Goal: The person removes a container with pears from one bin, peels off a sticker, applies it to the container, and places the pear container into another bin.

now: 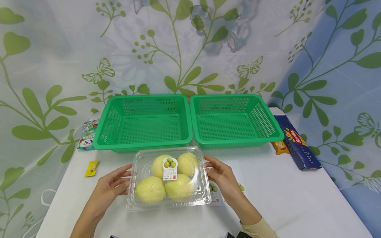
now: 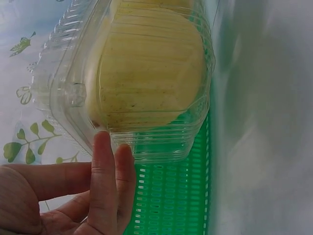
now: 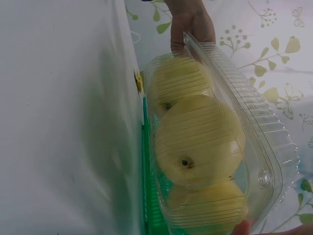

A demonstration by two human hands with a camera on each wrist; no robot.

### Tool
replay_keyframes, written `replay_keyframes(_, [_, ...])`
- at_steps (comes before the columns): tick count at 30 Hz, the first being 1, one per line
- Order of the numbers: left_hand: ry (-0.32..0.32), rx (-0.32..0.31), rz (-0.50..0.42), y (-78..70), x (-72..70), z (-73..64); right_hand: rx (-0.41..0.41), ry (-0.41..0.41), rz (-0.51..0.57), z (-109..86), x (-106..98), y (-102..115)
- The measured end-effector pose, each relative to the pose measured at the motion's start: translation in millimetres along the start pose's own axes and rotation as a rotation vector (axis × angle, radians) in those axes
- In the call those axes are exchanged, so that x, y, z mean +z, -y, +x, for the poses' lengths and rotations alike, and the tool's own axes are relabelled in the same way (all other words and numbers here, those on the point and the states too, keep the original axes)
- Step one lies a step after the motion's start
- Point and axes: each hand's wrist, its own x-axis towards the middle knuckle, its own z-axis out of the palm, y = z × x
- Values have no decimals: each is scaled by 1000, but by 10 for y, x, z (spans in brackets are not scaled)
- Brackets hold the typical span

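Note:
A clear plastic fruit box (image 1: 200, 183) with its lid down holds several round, pale yellow fruits that look like pears (image 1: 150, 189). On the lid is a white sticker (image 1: 170, 169) printed with green fruits and writing. My left hand (image 1: 111, 185) grips the box's left end between thumb and fingers. At the opposite end my right hand (image 1: 221, 178) holds it the same way; only a fingertip of it shows low in the right wrist view. Both wrist views show the box raised off the white tabletop. A sheet of similar stickers (image 1: 218, 200) lies partly hidden below its right end.
Two green plastic baskets (image 1: 143, 145) (image 1: 238, 142) stand side by side behind the box. A candy bag (image 1: 88, 135) and a small yellow packet (image 1: 91, 168) lie left. At right are a blue spaghetti box (image 1: 297, 143) and an orange snack packet (image 1: 280, 147).

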Motion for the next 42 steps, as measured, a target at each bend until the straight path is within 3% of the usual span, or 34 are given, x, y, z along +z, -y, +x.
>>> replay_keyframes(6, [5, 30, -14, -19, -8, -2, -27, 33, 21, 2, -41, 36])
replay_keyframes(10, [30, 62, -37, -19, -27, -3, -36, 95, 98, 1, -102, 65])
replay_keyframes(17, [102, 150, -181, 6, -81, 1, -18, 196, 213, 18, -178, 99])
replay_keyframes(25, [123, 174, -239, -13, -96, 16, 5, 177, 236, 21, -167, 132])
replay_keyframes(30, [124, 177, -250, -49, -97, 18, -15, 174, 227, 30, -176, 155])
replay_keyframes(42, [124, 252, -344, -157, -81, 100, -74, 176, 207, 46, -232, 344])
